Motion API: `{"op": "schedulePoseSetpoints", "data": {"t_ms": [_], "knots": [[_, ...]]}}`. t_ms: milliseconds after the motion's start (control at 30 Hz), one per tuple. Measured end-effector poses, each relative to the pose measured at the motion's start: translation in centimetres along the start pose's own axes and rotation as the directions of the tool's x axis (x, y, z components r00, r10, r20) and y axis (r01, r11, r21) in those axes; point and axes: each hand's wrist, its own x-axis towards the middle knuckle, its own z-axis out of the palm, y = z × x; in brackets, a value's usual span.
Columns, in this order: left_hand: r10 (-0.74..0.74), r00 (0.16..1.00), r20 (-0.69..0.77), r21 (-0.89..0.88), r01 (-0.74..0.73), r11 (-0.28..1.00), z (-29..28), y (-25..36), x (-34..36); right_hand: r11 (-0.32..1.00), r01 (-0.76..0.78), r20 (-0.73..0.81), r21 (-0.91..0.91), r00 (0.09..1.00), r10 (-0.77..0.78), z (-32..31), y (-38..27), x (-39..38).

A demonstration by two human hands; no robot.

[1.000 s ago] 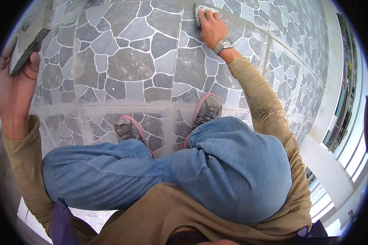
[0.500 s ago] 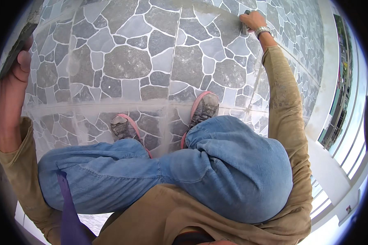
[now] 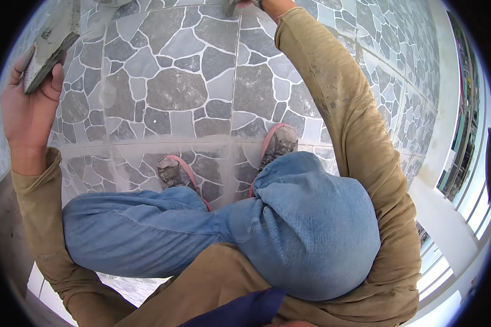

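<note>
I squat on a floor of grey stone-pattern tiles [image 3: 174,90] with pale grout lines. My left hand [image 3: 30,109] is raised at the upper left and grips a flat grey board [image 3: 49,43] smeared with mortar, held clear of the floor. My right arm, in a tan sleeve, stretches far forward. Only the edge of my right hand [image 3: 253,3] shows at the top rim, holding a small grey pad [image 3: 230,6] against the tiles; most of the hand and pad is cut off.
My knees in blue jeans fill the lower middle. My dusty shoes [image 3: 172,171] [image 3: 278,144] stand on a grout joint smeared pale grey. A white ledge [image 3: 447,218] and railing border the tiles on the right.
My right hand has slid the pad farther forward across the tiles, now almost out of the picture. The left hand with the board has stayed raised at the upper left.
</note>
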Motion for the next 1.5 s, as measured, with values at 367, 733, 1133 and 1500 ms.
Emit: {"op": "schedulePoseSetpoints", "data": {"t_ms": [367, 733, 1133, 1500], "knots": [[0.076, 0.991, -0.114, 0.159, -0.057, 0.986, 1.0, -0.6, -1.8, 0.329, -0.078, 0.028, 0.941, 0.988, 0.154, -22.3, 12.6, -16.4], [0.102, 0.989, -0.104, 0.189, -0.081, 0.979, 3.0, -2.8, 0.1, 0.994, 0.081, 0.007, 0.078, 0.997, -0.082, -13.3, 7.3, -17.5], [0.091, 0.987, -0.134, 0.229, -0.058, 0.972, 1.8, -3.1, 0.8, 0.579, 0.742, 0.186, -0.338, 0.655, -0.732, -2.2, 6.2, -11.9], [0.019, 0.961, -0.274, 0.275, 0.059, 0.96, 2.6, -5.0, 1.2, 0.638, 0.618, 0.093, -0.461, 0.748, -0.657, -5.6, 1.2, -11.1]]}}
